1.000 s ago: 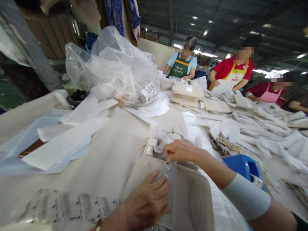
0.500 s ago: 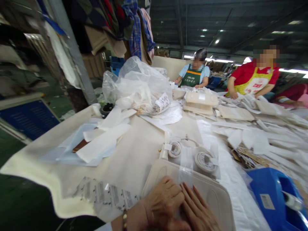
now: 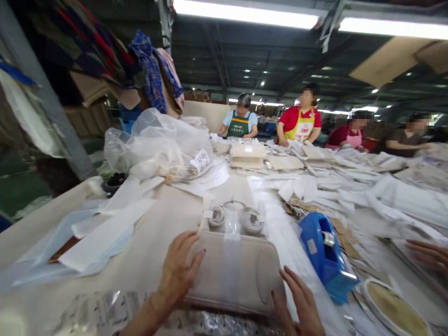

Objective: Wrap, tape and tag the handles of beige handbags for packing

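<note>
A beige handbag (image 3: 231,270) lies flat before me, a clear plastic band running down its middle. Two rolled straps (image 3: 252,220) sit at its far edge under the same band. My left hand (image 3: 180,263) rests over the bag's left side, thumb apart from the fingers. At the right edge, my right hand (image 3: 297,298) touches the bag with its fingers spread. Under the near edge of the bag lies a clear printed plastic sheet (image 3: 101,312).
A blue tape dispenser (image 3: 324,256) stands to the right, beside a round tin-like thing (image 3: 395,305). White paper strips (image 3: 105,233) lie left; a heap of clear plastic bags (image 3: 157,144) sits behind. Another person's hand (image 3: 430,254) is at far right. Several co-workers stand beyond.
My hands have parted from the middle of the bag to its two sides. The view has swung right and up, bringing in more co-workers and the round tin-like thing.
</note>
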A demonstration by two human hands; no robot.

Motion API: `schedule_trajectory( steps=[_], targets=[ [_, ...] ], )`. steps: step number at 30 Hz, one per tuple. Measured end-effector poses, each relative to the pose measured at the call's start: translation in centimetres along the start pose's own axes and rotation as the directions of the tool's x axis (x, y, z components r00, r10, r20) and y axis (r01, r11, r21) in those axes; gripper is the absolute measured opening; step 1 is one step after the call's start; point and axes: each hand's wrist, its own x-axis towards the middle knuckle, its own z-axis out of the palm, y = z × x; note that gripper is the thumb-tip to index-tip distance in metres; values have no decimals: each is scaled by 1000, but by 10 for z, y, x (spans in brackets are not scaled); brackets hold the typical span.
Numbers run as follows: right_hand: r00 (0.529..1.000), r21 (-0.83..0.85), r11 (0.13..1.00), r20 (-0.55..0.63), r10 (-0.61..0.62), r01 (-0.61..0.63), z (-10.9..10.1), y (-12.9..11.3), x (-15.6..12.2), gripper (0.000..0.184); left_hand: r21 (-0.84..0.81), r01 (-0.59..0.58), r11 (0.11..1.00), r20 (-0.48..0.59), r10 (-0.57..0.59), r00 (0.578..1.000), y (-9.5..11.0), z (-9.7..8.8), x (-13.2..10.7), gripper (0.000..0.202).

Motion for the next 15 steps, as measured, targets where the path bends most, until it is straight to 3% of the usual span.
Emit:
schedule_trajectory(
  steps=[1,3,5,7,11,15],
  targets=[
    [987,47,986,-8,160,-159,5,-3,1,40,-8,147,989,16,-147,989,-9,0,-1,35],
    [905,140,894,51,423,-426,16,-7,1,45,-51,425,904,116,-417,901,-24,4,-4,58],
    [836,162,820,117,536,-549,27,-5,0,51,-77,577,813,227,-549,805,-31,8,-9,72],
    [862,133,853,138,487,-504,36,3,-2,55,-68,599,798,286,-560,778,-30,12,-13,73],
    [962,15,964,64,265,-267,47,19,-9,61,-31,561,827,363,-514,777,-20,10,-18,66],
    [981,-66,980,-71,182,-187,53,24,-15,62,-25,527,850,338,-489,805,-18,6,-28,60]
  ],
)
